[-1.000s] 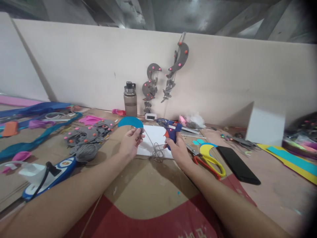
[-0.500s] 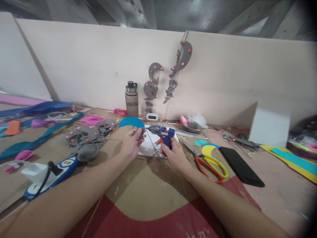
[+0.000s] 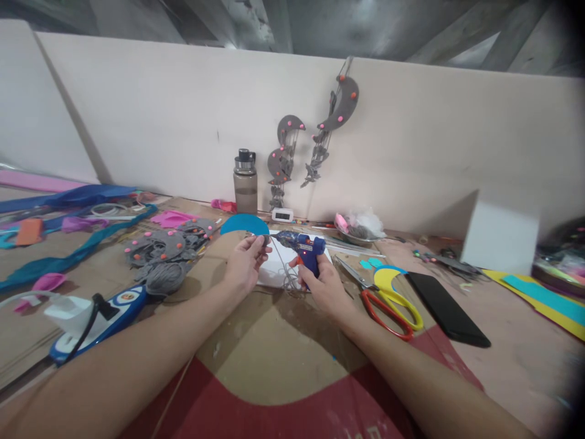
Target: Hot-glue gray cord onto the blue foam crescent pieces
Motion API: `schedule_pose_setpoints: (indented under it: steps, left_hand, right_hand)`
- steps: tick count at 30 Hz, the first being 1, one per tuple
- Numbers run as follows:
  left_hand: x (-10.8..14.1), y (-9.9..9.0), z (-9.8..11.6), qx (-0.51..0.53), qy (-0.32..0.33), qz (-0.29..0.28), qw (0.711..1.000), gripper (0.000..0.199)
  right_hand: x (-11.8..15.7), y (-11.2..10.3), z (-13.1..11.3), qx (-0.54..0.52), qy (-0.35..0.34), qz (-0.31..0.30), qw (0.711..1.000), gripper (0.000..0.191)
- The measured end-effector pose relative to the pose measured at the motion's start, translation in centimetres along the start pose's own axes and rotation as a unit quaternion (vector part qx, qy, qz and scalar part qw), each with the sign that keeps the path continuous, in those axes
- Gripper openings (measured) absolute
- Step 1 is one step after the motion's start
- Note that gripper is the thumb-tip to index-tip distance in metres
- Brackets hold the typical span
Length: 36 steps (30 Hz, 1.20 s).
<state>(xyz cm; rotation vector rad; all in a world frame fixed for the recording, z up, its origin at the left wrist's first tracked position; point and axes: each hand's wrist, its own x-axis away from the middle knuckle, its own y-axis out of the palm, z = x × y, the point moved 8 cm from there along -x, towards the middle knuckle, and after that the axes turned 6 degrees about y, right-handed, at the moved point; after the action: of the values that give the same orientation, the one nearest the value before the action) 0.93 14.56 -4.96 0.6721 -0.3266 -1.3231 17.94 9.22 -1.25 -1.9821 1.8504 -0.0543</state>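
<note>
My right hand is wrapped round the handle of a blue glue gun, whose nozzle points left. The fingers of my left hand pinch a small grey piece right at the nozzle tip. Grey string hangs below the piece and gathers in loops between my hands. Under them lies a white sheet or board. A blue disc rests just behind my left hand.
Scissors and a black phone lie right of my right hand. At left are grey yarn, grey felt shapes and a power strip. A bottle and a small clock stand by the wall.
The whole view has shifted slightly, with things appearing a little further right. Both hands keep their holds, the nozzle still at the grey piece.
</note>
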Motion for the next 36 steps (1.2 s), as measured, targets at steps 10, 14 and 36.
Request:
schedule_pose_setpoints:
  steps: [10, 14, 36]
  left_hand:
    - [0.03, 0.08, -0.13, 0.001, 0.0, -0.004, 1.0, 0.023]
    - [0.04, 0.08, -0.14, -0.002, 0.003, -0.006, 1.0, 0.025]
    - [0.1, 0.02, 0.06, -0.002, 0.019, 0.008, 1.0, 0.028]
  right_hand:
    - [0.04, 0.15, 0.1, 0.014, 0.006, -0.003, 1.0, 0.018]
    - [0.15, 0.21, 0.02, 0.017, -0.002, -0.002, 1.0, 0.017]
    - [0.44, 0.14, -0.36, 0.078, -0.051, 0.017, 0.996, 0.02]
